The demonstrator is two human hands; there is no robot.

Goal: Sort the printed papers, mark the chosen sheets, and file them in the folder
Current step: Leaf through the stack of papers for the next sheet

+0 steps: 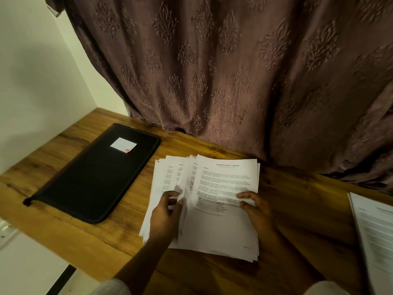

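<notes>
A stack of printed white papers [214, 228] lies fanned out on the wooden desk in front of me. The top sheet [227, 177] carries a title and blocks of text. My left hand [164, 218] grips the fanned sheets on the left side, fingers curled round their edges. My right hand [257, 209] holds the top sheet near its middle right, thumb on the paper. A closed black zip folder [89, 182] with a small white label [123, 144] lies flat to the left of the papers.
A second pile of printed sheets [376, 228] sits at the desk's right edge. A brown patterned curtain [223, 71] hangs behind the desk [297, 194]. A white wall [38, 71] stands at the left, with a wall socket [5, 235] at the lower left.
</notes>
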